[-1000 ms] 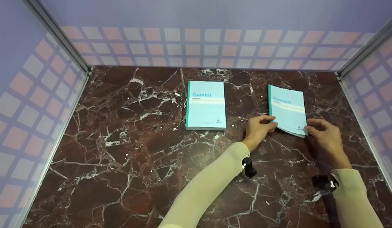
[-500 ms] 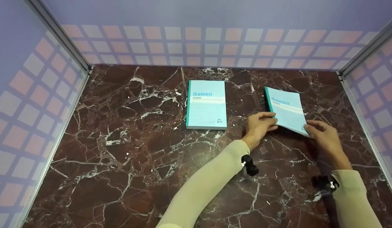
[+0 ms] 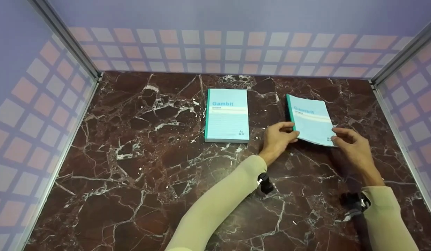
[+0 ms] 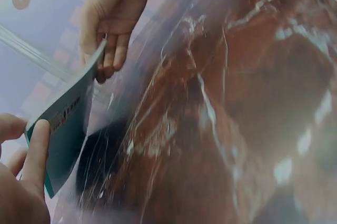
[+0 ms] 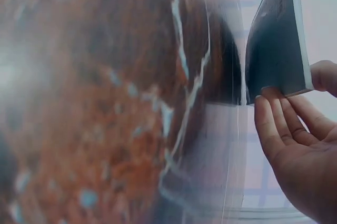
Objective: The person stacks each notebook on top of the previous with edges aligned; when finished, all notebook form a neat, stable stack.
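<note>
Two light blue "Gambit" notebooks are in the head view. One notebook (image 3: 226, 115) lies flat at the middle of the marble table (image 3: 138, 167). The other, the right notebook (image 3: 310, 120), is held off the table with its near edge raised. My left hand (image 3: 292, 131) pinches its near left corner by the green spine, thumb on top. My right hand (image 3: 336, 136) pinches the near right corner. The left wrist view shows the dark underside of the right notebook (image 4: 66, 124) with my fingers (image 4: 37, 150) against it. In the right wrist view my fingers (image 5: 281, 124) lie under the right notebook (image 5: 274, 50).
Checked walls (image 3: 215, 48) with metal corner posts (image 3: 63, 38) close in the table at the back, left and right. Bare marble stretches across the left half and the front. A small black camera mount (image 3: 264, 184) sits at each wrist.
Both hands have lifted the right notebook off the table and carried it a little to the left. The middle notebook has not moved.
</note>
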The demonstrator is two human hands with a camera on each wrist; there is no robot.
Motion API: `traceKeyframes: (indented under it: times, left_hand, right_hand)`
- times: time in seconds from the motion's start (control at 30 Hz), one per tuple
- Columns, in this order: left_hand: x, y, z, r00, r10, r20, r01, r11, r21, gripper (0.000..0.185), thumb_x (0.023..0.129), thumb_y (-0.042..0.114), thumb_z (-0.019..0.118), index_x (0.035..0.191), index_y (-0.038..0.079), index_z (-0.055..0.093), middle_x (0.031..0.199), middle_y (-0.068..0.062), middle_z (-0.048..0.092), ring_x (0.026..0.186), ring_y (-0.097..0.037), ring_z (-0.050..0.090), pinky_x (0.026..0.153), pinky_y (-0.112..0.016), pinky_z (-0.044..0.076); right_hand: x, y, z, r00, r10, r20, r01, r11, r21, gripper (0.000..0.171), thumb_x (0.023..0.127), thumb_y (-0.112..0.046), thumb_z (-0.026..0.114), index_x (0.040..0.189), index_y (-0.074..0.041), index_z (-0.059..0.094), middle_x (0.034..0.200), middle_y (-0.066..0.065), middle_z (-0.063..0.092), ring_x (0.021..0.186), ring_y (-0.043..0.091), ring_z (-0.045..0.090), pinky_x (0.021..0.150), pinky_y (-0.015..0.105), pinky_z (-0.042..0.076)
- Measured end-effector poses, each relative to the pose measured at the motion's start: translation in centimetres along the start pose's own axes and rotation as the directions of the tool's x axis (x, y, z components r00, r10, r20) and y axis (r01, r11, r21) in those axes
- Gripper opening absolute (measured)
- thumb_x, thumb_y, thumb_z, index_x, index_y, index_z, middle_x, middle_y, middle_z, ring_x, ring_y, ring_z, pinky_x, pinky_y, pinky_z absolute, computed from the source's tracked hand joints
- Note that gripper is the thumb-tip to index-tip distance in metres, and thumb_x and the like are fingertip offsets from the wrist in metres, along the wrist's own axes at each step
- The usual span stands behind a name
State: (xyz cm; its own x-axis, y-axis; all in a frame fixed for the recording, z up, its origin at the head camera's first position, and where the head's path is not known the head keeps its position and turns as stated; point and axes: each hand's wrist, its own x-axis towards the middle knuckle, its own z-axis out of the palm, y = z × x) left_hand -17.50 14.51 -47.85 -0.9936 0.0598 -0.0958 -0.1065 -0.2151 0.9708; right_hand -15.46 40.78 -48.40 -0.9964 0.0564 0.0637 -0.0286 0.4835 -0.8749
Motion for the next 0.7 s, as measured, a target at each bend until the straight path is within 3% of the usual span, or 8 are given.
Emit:
traceKeyframes:
  times: [0.1,0.23,0.4,0.7]
  left_hand:
    - [-0.1,0.2,-1.3,0.999,0.04,0.027,-0.042,0.995,0.089,0.031,0.09,-0.001,0.084,0.12,0.003,0.078,0.098,0.001,0.076,0.078,-0.015,0.076,0.078,-0.043,0.065]
    - [-0.2,0.7,-3.0,0.996,0.079,0.042,-0.086,0.976,0.199,0.031,0.092,0.006,0.085,0.122,0.008,0.079,0.102,0.004,0.078,0.086,-0.005,0.073,0.075,-0.028,0.063]
    - [-0.2,1.0,-4.7,0.993,0.107,0.059,-0.118,0.963,0.241,0.032,0.093,0.008,0.084,0.124,0.008,0.078,0.105,0.002,0.078,0.094,-0.004,0.071,0.077,-0.022,0.061]
    - [-0.5,2.0,-7.8,0.987,0.154,0.05,-0.162,0.944,0.287,0.032,0.092,0.007,0.085,0.123,0.006,0.078,0.108,0.0,0.079,0.096,-0.005,0.072,0.083,-0.022,0.061]
  right_hand:
    - [0.1,-0.7,0.8,1.0,-0.024,-0.006,0.024,0.999,0.022,0.041,0.104,-0.012,0.071,0.138,0.009,0.064,0.114,-0.005,0.069,0.098,0.004,0.065,0.08,0.011,0.053]
    - [-0.1,-2.8,1.8,0.998,-0.055,0.001,0.055,0.998,0.038,0.042,0.103,-0.01,0.072,0.137,0.012,0.063,0.11,-0.001,0.07,0.094,0.007,0.066,0.077,0.012,0.054]
    - [-0.4,-5.3,2.9,0.996,-0.087,0.013,0.086,0.996,0.031,0.04,0.102,-0.008,0.073,0.135,0.013,0.064,0.106,0.003,0.071,0.091,0.007,0.066,0.075,0.012,0.053]
    - [1.8,-3.5,5.1,0.99,-0.141,0.02,0.14,0.987,0.075,0.041,0.099,-0.009,0.077,0.134,0.009,0.067,0.114,0.009,0.074,0.094,0.006,0.069,0.081,0.013,0.056]
